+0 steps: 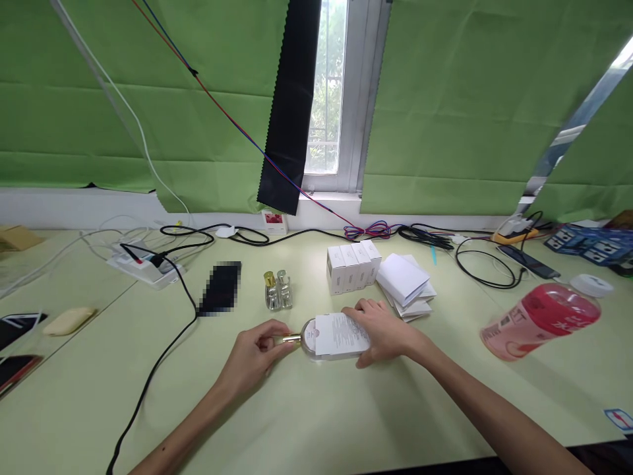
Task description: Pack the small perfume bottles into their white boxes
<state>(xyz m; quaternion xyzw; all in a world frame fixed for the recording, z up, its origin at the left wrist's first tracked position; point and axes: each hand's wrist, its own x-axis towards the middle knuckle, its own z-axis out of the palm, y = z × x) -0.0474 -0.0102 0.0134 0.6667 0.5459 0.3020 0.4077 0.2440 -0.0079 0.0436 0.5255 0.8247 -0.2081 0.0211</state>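
A clear, rounded bottle (308, 338) lies on its side on the table, partly covered by a white printed card sleeve (341, 335). My left hand (260, 346) pinches the gold cap (291, 338) at the bottle's left end. Over the sleeve's right end is my right hand (378, 330), its fingers along the far side and its thumb at the near side. Just beyond stand two small glass bottles, one with a gold cap (270, 278), the other with a silver cap (281, 277). Several small white boxes (345, 267) stand in a row behind my right hand.
Folded white papers (403, 280) lie right of the boxes. A pink drink bottle (539, 322) stands at right. A black cable (163, 353) crosses the left side from a power strip (143, 264). Phones (529, 262) and coiled cables (425, 235) lie toward the back.
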